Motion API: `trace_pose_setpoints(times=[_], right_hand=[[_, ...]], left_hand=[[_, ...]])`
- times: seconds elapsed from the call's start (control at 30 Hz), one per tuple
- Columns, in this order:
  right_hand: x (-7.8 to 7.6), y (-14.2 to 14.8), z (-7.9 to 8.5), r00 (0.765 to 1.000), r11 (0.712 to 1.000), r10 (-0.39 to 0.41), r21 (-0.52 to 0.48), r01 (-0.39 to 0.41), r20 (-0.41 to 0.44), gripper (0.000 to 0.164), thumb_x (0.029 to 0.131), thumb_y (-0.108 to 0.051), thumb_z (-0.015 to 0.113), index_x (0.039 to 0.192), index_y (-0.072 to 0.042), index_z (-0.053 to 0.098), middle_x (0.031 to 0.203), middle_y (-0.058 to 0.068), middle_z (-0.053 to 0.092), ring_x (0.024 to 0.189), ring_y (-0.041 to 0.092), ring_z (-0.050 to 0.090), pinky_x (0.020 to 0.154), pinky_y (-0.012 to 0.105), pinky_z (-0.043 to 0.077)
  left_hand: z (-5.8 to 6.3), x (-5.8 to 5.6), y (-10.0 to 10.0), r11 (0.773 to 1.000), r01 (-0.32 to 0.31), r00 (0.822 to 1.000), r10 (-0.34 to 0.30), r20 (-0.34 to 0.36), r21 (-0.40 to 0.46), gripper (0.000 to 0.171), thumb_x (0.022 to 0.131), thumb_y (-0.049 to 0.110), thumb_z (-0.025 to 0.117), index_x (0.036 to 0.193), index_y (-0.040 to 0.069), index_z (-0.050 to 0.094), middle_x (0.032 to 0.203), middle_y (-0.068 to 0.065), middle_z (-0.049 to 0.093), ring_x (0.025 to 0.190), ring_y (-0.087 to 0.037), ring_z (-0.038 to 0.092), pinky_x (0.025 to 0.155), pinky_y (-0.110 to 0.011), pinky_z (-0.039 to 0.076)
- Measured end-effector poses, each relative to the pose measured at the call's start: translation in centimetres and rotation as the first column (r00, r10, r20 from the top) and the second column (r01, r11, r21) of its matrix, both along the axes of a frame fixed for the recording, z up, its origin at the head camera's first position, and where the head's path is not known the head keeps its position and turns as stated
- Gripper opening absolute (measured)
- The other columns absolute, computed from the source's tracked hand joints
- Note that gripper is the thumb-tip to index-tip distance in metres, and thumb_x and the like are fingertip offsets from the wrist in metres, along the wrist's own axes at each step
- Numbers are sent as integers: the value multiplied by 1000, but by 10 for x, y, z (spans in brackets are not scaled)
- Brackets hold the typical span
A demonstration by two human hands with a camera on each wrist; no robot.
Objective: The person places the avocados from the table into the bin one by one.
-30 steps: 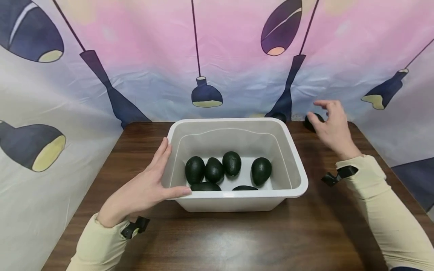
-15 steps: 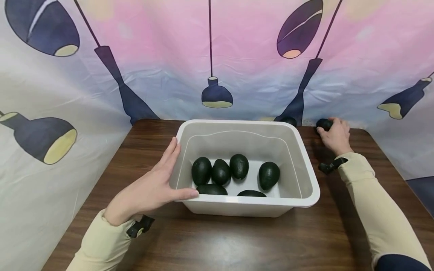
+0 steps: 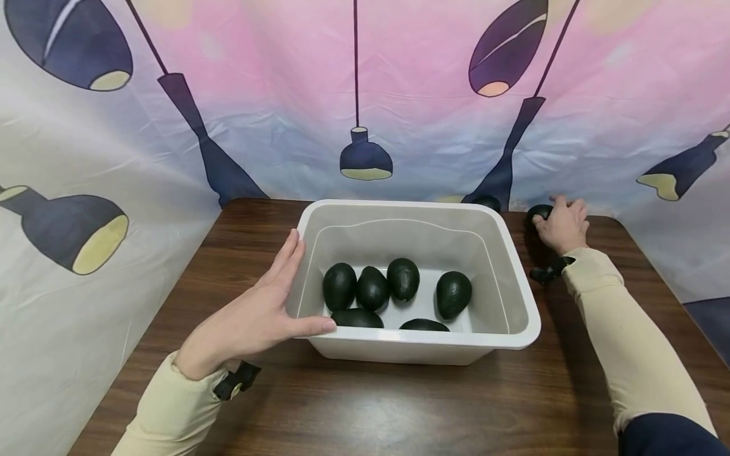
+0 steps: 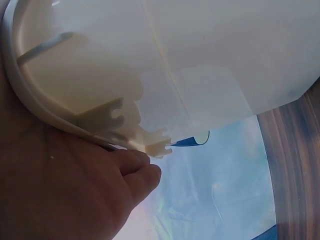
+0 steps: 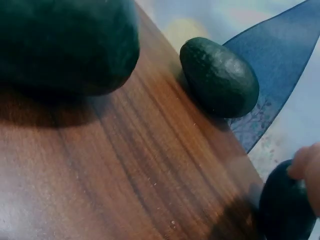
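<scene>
A pale grey plastic bin (image 3: 399, 345) stands on the brown wooden table, with several dark green avocados (image 3: 403, 279) inside. At its left side my left hand (image 3: 251, 316) rests on the corner, fingers straight along the outer edge and thumb over the front rim (image 4: 45, 112). Far to the right, by the back edge, my right hand (image 3: 561, 228) grips an avocado (image 3: 538, 213) between thumb and fingers. The right wrist view shows a fingertip on that avocado (image 5: 285, 205). Another avocado (image 5: 220, 77) lies farther along the edge, partly hidden behind the bin in the head view.
A printed cloth (image 3: 274, 126) with lamp shapes hangs behind the table (image 3: 371, 405) and at its sides. Close to the right wrist camera, a large dark green rounded shape (image 5: 65, 45) fills the upper left corner.
My right hand has come down onto the avocado at the back right and closed round it, then shifted slightly left with it. The left hand keeps its place on the bin.
</scene>
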State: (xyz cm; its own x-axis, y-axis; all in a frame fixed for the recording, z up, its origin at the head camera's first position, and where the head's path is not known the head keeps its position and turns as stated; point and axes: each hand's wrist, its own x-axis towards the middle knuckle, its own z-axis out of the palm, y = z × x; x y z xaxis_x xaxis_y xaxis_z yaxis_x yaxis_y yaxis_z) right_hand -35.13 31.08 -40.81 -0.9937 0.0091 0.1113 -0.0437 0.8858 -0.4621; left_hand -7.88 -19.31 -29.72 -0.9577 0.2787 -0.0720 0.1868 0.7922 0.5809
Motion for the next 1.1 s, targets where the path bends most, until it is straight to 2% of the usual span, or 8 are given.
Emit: trace_pose_setpoints(times=[0.1, 0.27, 0.37, 0.6, 0.87, 1.1], right_hand=[[2, 0, 1, 1000, 1000, 10, 7, -10, 18, 63, 100, -27, 48, 144, 13, 29, 129, 48, 15, 114, 61, 18, 90, 66, 25], [7, 0, 1, 996, 999, 30, 26, -32, 79, 71, 99, -26, 52, 147, 14, 19, 135, 51, 13, 119, 65, 18, 92, 69, 27], [9, 1, -1, 996, 999, 25, 19, -27, 87, 73, 98, -24, 55, 147, 14, 18, 135, 50, 13, 119, 65, 19, 91, 70, 29], [10, 2, -3, 998, 1000, 26, -17, -25, 49, 74, 96, -24, 57, 145, 15, 18, 136, 46, 19, 120, 61, 24, 94, 69, 30], [14, 4, -8, 1000, 997, 2, -73, -1, 13, 76, 99, -35, 51, 150, 9, 16, 144, 42, 15, 128, 59, 19, 97, 69, 25], [19, -4, 6, 998, 996, -35, -87, 30, -56, 76, 97, -41, 53, 150, 5, 24, 137, 40, 27, 119, 57, 32, 94, 66, 30]], left_hand=[[-1, 0, 0, 1000, 3, 1000, -3, -1, 7, 123, 76, 68, 69, 155, 17, -11, 158, 9, -23, 147, -25, 3, 112, -52, 22], [-2, 0, 0, 1000, 6, 1000, -6, 3, 10, 123, 76, 68, 69, 155, 17, -11, 158, 9, -23, 147, -24, 3, 112, -51, 23], [-2, -1, 0, 1000, 7, 1000, -7, 3, 12, 123, 76, 68, 68, 155, 18, -11, 158, 9, -23, 147, -24, 3, 112, -51, 23], [-2, -1, -1, 1000, 2, 1000, -2, 1, 7, 123, 76, 70, 67, 155, 19, -12, 157, 11, -24, 147, -24, 3, 112, -51, 23], [-1, -1, -1, 1000, 5, 1000, -5, 5, 26, 122, 76, 69, 67, 155, 22, -13, 157, 11, -24, 147, -22, 2, 112, -51, 23], [-1, -1, -1, 1000, -8, 1000, 8, -1, 17, 122, 75, 72, 66, 155, 21, -12, 157, 12, -23, 147, -21, 3, 112, -49, 24]])
